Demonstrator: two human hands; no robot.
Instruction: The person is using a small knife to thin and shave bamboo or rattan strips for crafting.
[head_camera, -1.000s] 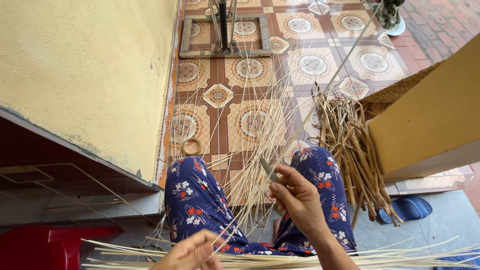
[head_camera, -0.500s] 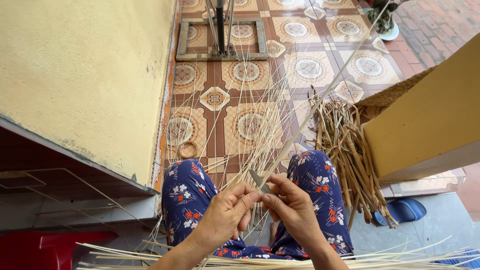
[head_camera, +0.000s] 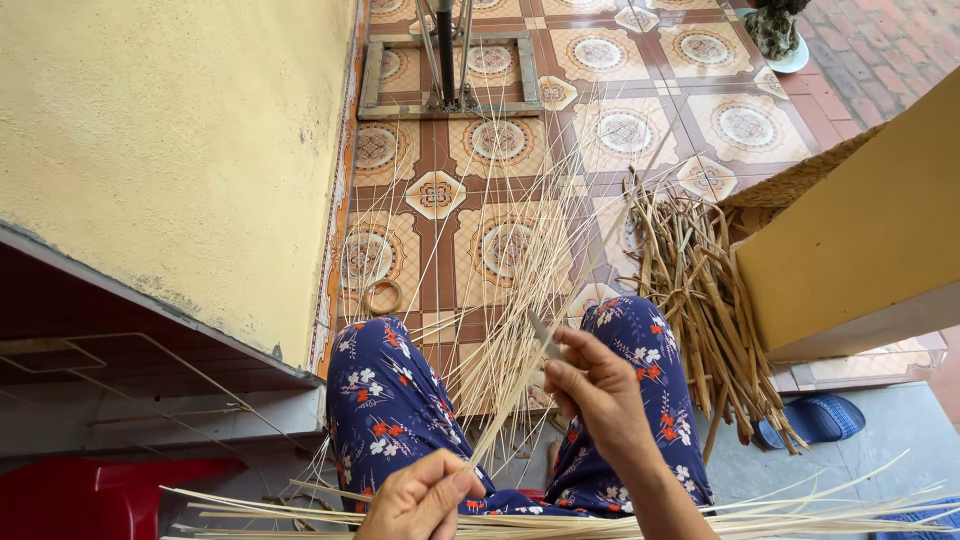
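In the head view I look straight down at my lap, legs in blue flowered trousers (head_camera: 390, 410) stretched toward twelve o'clock over the patterned tile floor (head_camera: 440, 195).

My right hand (head_camera: 600, 395) sits just right of centre, at about five o'clock in the frame. Its thumb and fingers are pressed together, pinching a small blade (head_camera: 545, 335) whose tip points up toward eleven o'clock, against a thin strip (head_camera: 510, 400). That strip runs on a slant from my left hand up past the blade toward one o'clock.

My left hand (head_camera: 425, 500) is at six o'clock on the bottom edge, fingers curled shut, pinching the lower end of the strip between thumb and forefinger.

A fan of fine splints (head_camera: 520, 240) spreads from between my knees out over the floor toward twelve o'clock. A second sheaf of splints (head_camera: 760, 520) lies flat across the bottom edge, from seven to four o'clock, under both wrists.

At three o'clock a heap of coarser brown cane pieces (head_camera: 700, 290) lies beside a yellow wall corner (head_camera: 860, 250). A blue slipper (head_camera: 815, 415) sits at four o'clock. A small ring (head_camera: 382, 297) lies on the floor at nine o'clock of my left knee. A metal stand (head_camera: 450, 70) is at twelve o'clock, and a yellow wall (head_camera: 170, 150) fills the left
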